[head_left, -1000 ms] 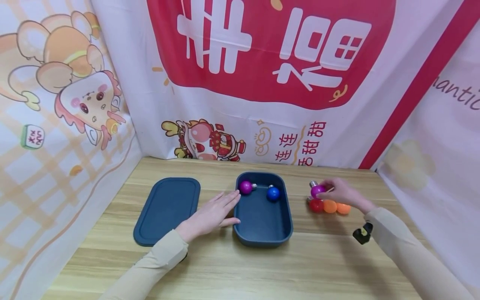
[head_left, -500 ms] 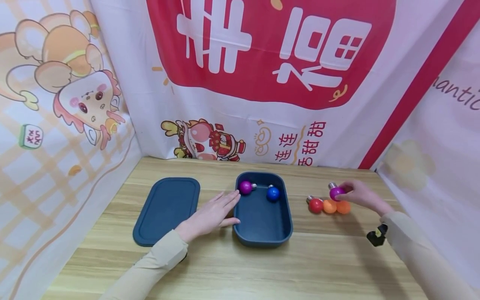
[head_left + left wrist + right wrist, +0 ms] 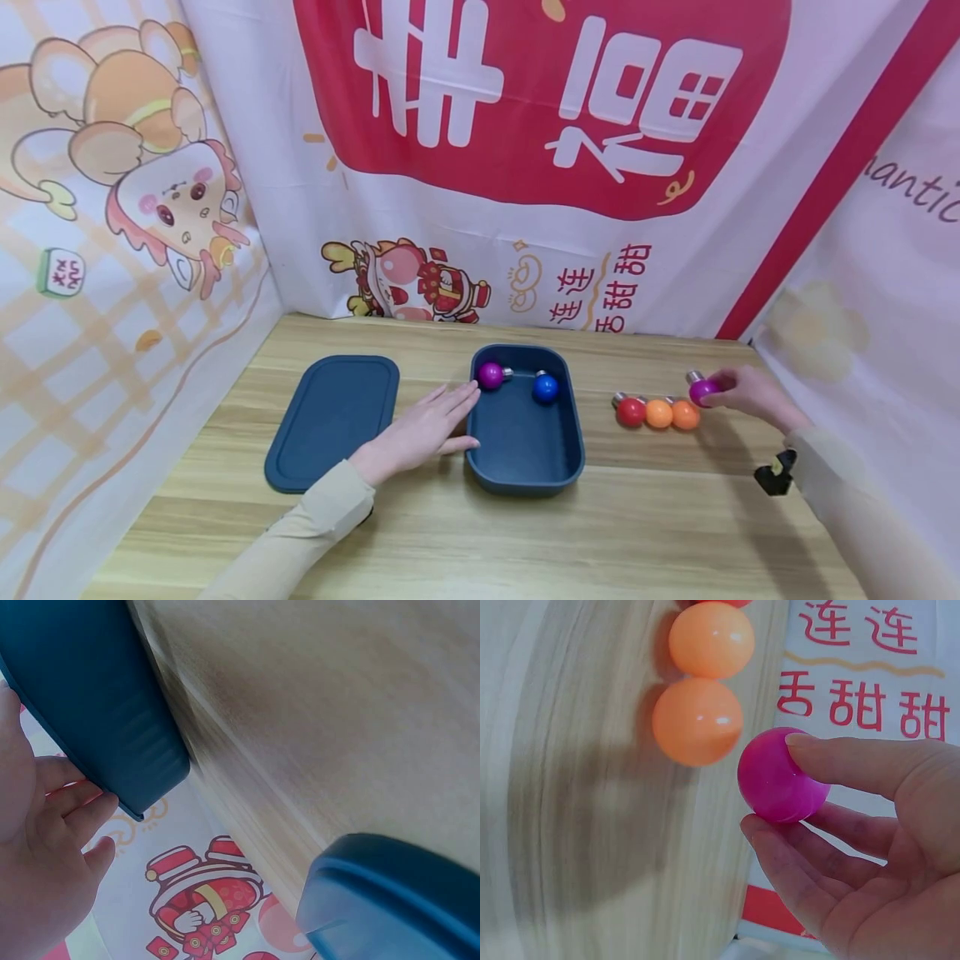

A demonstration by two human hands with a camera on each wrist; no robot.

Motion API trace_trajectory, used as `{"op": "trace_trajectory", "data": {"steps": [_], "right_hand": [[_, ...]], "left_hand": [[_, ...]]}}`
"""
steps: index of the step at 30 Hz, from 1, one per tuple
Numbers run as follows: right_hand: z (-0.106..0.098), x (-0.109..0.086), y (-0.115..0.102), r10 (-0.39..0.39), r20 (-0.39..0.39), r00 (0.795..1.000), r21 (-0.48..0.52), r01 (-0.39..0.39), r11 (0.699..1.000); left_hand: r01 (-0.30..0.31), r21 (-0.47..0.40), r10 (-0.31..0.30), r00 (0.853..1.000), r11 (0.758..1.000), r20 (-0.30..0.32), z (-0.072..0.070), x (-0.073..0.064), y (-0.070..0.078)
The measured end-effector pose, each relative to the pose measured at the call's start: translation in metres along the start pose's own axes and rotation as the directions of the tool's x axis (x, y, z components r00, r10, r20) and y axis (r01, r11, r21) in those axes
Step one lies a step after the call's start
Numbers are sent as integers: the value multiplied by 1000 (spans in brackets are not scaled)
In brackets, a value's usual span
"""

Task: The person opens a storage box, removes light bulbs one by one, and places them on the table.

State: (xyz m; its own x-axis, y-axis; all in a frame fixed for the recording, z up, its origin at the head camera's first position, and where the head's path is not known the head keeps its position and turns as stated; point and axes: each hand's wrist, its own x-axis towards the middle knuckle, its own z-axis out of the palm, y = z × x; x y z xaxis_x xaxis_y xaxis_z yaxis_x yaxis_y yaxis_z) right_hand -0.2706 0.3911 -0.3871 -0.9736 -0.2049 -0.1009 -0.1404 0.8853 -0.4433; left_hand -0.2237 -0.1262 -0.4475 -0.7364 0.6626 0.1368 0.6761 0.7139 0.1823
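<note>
Currently, nearest the viewer, two beige sleeves (image 3: 262,550) reach in over the bare front of the wood-grain bench (image 3: 510,550); a black piece (image 3: 776,473) sits at the right cuff. Left hand (image 3: 420,429): palm down, fingers straight and together, thumb spread apart, fingertips laid on the left rim of the dark blue box (image 3: 525,450); nothing held. Left wrist view agrees: fingertips against the box edge.

To the left of that hand, flat on the bench: dark blue lid (image 3: 333,421), off the box, which stands open.

Right of the box, bench surface: red bulb (image 3: 631,412), first orange bulb (image 3: 658,413) and second orange bulb (image 3: 685,414), side by side in a row. Silver cap of the red one points up and left.

Right hand (image 3: 753,398): holding purple bulb (image 3: 703,392), pinched by its globe between thumb and fingers, cap tilted upward, just beyond the right end of the row. Contact between this bulb and the bench: cannot tell.

Far end of the box, inside: magenta bulb (image 3: 491,375) at left, blue bulb (image 3: 546,387) at right, apart.

Behind everything: white cloth (image 3: 442,204) printed with a large red patch and cartoon figures.
</note>
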Motion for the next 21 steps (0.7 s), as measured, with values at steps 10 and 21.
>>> {"op": "trace_trajectory", "data": {"steps": [10, 21], "right_hand": [[6, 4, 21, 53, 46, 998, -6, -53, 999], [11, 3, 32, 87, 80, 993, 4, -87, 996]], "left_hand": [[0, -2, 0, 1000, 1000, 7, 3, 0, -1], [5, -1, -5, 1000, 1000, 0, 3, 0, -2]]}}
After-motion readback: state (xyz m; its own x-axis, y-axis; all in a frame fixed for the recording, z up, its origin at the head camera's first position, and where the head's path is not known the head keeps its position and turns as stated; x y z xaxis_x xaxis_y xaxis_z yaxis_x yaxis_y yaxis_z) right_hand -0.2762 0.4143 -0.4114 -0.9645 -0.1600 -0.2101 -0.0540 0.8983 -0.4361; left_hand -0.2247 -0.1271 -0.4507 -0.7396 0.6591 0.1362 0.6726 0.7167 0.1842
